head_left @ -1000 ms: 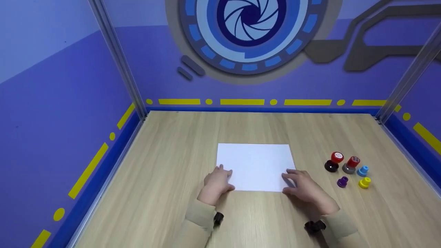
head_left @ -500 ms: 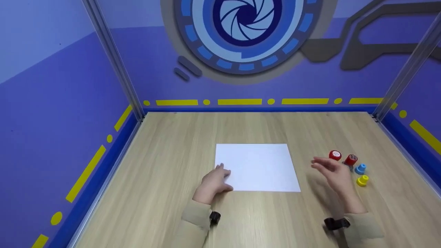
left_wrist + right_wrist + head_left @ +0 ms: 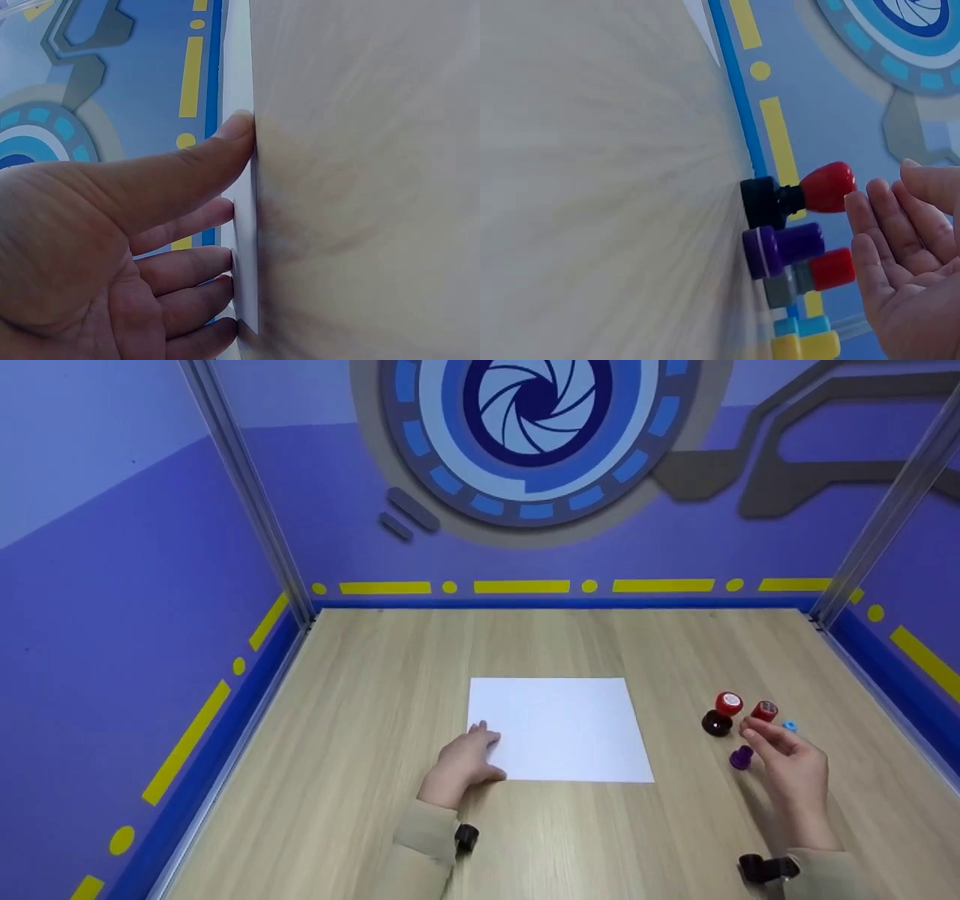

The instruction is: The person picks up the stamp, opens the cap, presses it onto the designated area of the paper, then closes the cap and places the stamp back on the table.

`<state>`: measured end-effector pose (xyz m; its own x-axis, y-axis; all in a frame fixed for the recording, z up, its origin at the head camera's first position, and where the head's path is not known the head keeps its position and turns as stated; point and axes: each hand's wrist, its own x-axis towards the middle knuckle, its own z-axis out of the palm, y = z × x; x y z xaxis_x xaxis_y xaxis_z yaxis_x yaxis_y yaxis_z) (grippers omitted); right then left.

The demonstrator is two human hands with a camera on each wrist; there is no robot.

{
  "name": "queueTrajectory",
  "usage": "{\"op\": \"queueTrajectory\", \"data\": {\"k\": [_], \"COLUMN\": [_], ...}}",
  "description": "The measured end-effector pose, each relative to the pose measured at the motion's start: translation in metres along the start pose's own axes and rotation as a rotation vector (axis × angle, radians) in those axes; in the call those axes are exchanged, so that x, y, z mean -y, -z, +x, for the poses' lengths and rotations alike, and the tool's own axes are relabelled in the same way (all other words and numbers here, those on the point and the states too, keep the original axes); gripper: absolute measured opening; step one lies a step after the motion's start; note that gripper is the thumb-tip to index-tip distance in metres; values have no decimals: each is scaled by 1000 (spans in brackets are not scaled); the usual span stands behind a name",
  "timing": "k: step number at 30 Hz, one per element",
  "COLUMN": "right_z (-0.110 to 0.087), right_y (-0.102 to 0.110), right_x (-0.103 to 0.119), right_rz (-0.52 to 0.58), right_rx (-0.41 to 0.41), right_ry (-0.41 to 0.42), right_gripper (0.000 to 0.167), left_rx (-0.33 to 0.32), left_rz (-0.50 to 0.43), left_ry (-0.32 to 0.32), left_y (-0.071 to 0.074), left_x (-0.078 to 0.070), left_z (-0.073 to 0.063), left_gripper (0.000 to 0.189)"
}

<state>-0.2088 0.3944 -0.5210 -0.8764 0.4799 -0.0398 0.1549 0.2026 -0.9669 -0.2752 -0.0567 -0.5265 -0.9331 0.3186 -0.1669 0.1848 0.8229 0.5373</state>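
A white sheet of paper [image 3: 562, 727] lies flat on the table. My left hand [image 3: 459, 765] rests on its near left corner with fingers spread; in the left wrist view the thumb and fingertips touch the sheet. At the right, my right hand [image 3: 796, 772] hovers over a group of small stamps, its fingers loosely bent and holding nothing. Nearest its fingertips is a red stamp with a grey base [image 3: 765, 710]. Beside it stand a red-knobbed stamp with a black base [image 3: 718, 724], a purple stamp [image 3: 741, 757] and a light blue stamp [image 3: 790, 726], partly hidden. The yellow stamp [image 3: 806, 346] shows only in the right wrist view.
The wooden table [image 3: 360, 720] is bounded by blue-purple panels [image 3: 150, 585] at the left, back and right. Metal posts [image 3: 247, 487] stand at the back corners.
My right hand has left the right edge of the paper and moved right to above the stamps. My left hand has stayed on the paper.
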Motion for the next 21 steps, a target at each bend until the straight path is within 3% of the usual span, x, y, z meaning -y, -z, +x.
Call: {"op": "queueTrajectory", "data": {"k": [6, 14, 21], "right_z": [5, 11, 12], "right_y": [3, 5, 3], "right_x": [-9, -19, -29], "right_rz": [-159, -173, -187], "right_rx": [-14, 77, 104], "right_ry": [-35, -100, -94], "right_gripper": [51, 55, 54], "left_rx": [-4, -7, -4], "left_rz": [-11, 11, -5], "left_ry": [-1, 0, 2], "left_y": [-1, 0, -1], "left_x": [-1, -2, -1], "left_z": [-1, 0, -1], "left_gripper": [69, 69, 69]}}
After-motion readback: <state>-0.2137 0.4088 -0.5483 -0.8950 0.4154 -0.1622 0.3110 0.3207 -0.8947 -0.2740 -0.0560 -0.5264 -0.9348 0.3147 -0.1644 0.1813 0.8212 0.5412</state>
